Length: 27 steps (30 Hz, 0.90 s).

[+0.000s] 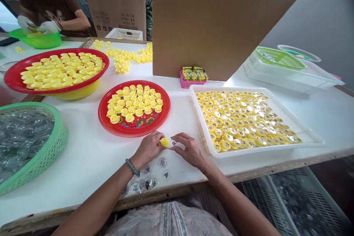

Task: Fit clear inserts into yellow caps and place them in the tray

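Observation:
Between thumb and fingers, my left hand [151, 148] grips a small round yellow plastic piece [164, 142]. Close by on the right, my right hand [189, 148] pinches a clear round plastic cover [174, 142] with a small dark print. The two pieces are slightly apart. Several loose clear covers [162, 162] lie on the white table below my hands. Just beyond my left hand stands a red tray [134, 131] with yellow pieces spread over it. To the right, a white tray [218, 155] holds rows of yellow pieces with shiny clear tops.
A green basket [59, 136] of clear covers stands at left, below a red basin [12, 77] heaped with yellow pieces. A cardboard sheet [204, 22] rises behind a pink basket [188, 84] of small packets. At back left, a gloved co-worker [65, 11] handles something over a green bowl [52, 40].

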Motion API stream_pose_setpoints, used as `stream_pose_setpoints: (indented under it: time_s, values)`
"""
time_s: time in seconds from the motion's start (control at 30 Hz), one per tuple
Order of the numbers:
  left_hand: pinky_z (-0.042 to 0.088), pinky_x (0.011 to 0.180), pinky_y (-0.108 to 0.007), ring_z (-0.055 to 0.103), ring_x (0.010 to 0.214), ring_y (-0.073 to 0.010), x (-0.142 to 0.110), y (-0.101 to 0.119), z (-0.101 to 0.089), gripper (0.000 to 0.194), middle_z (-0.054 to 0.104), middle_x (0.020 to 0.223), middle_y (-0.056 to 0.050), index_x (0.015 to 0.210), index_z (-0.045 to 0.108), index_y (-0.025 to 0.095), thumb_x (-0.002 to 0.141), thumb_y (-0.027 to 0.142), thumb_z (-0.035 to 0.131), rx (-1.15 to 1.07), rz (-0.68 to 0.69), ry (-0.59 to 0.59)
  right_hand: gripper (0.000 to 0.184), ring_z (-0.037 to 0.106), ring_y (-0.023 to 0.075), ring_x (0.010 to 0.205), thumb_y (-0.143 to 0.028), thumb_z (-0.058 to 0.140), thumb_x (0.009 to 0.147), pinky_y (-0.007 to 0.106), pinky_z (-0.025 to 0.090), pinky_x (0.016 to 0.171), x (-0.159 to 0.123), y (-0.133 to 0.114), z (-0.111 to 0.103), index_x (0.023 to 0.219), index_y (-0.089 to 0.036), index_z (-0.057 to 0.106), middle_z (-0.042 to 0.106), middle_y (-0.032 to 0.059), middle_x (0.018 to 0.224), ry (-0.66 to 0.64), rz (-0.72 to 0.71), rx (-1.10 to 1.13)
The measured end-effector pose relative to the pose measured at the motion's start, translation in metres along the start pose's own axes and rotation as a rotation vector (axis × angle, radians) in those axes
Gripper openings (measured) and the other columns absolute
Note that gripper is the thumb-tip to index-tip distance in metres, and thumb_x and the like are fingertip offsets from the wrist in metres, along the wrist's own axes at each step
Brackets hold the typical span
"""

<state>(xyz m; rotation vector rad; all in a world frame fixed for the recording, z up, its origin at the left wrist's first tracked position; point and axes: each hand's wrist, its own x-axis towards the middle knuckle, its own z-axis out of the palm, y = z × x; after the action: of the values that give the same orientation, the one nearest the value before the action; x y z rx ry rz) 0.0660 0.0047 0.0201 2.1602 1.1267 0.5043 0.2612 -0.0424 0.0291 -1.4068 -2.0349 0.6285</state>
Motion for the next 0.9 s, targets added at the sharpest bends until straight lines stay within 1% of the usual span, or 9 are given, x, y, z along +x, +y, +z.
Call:
stream_pose_setpoints:
  time_s: [0.07,0.17,0.27,0.37,0.5,0.63,0.73,0.9]
  values:
    - [0.041,0.063,-0.028,0.054,0.069,-0.0166,-0.001,-0.005,0.001,0.016,0.059,0.083,-0.002,0.091,0.059,0.019,0.075,0.019,0.062,-0.106,-0.036,0.019,0.026,0.062,0.0145,0.078,-0.025,0.061,0.081,0.026,0.050,0.069,0.007,0.001,0.002,0.107,-0.021,0.062,0.063,0.0070,0.100,-0.038,-0.023,-0.030]
    - [0.042,0.062,-0.027,0.055,0.068,-0.0163,-0.003,-0.010,0.004,0.016,0.061,0.081,-0.002,0.090,0.062,0.019,0.074,0.018,0.063,-0.235,-0.067,0.043,0.025,0.061,0.0157,0.085,-0.023,0.059,0.082,0.026,0.048,0.073,0.018,0.001,0.005,0.107,-0.019,0.062,0.063,0.0069,0.098,-0.107,-0.063,-0.061]
    - [0.043,0.063,-0.027,0.056,0.070,-0.0172,-0.003,-0.013,0.006,0.012,0.062,0.082,-0.003,0.086,0.065,0.019,0.074,0.019,0.062,-0.312,-0.068,0.061,0.022,0.060,0.0161,0.088,-0.021,0.058,0.083,0.026,0.047,0.076,0.025,0.000,0.007,0.104,-0.019,0.063,0.064,0.0067,0.095,-0.164,-0.093,-0.100]
    - [0.045,0.065,-0.028,0.058,0.072,-0.0180,-0.002,-0.013,0.005,0.009,0.063,0.083,-0.005,0.083,0.067,0.018,0.075,0.021,0.062,-0.361,-0.066,0.074,0.022,0.060,0.0155,0.087,-0.018,0.059,0.082,0.025,0.046,0.077,0.029,-0.001,0.007,0.104,-0.018,0.063,0.064,0.0062,0.094,-0.188,-0.102,-0.124]
    - [0.045,0.066,-0.028,0.058,0.072,-0.0181,-0.001,-0.015,0.007,0.007,0.064,0.081,-0.005,0.079,0.067,0.017,0.076,0.021,0.063,-0.382,-0.064,0.084,0.015,0.060,0.0142,0.084,-0.017,0.057,0.083,0.023,0.045,0.076,0.032,-0.005,0.008,0.096,-0.019,0.065,0.064,0.0047,0.090,-0.231,-0.119,-0.157]
    - [0.046,0.070,-0.029,0.059,0.073,-0.0186,0.001,-0.019,0.010,0.008,0.065,0.082,-0.006,0.081,0.069,0.017,0.076,0.018,0.063,-0.367,-0.045,0.086,0.013,0.060,0.0137,0.082,-0.018,0.057,0.084,0.022,0.044,0.075,0.036,-0.006,0.008,0.093,-0.019,0.066,0.064,0.0041,0.087,-0.257,-0.127,-0.225]
    - [0.047,0.074,-0.030,0.059,0.076,-0.0189,0.002,-0.021,0.012,0.013,0.066,0.084,-0.006,0.084,0.070,0.018,0.076,0.014,0.060,-0.353,-0.017,0.081,0.011,0.061,0.0131,0.079,-0.016,0.058,0.083,0.021,0.042,0.071,0.038,-0.005,0.007,0.089,-0.019,0.066,0.064,0.0030,0.085,-0.280,-0.113,-0.247]
    - [0.047,0.075,-0.030,0.060,0.080,-0.0188,0.002,-0.022,0.013,0.022,0.067,0.087,-0.005,0.086,0.070,0.020,0.076,0.008,0.055,-0.327,0.000,0.095,0.014,0.062,0.0123,0.072,-0.009,0.059,0.080,0.020,0.040,0.065,0.041,-0.005,0.007,0.086,-0.019,0.066,0.066,0.0019,0.079,-0.315,-0.092,-0.279]
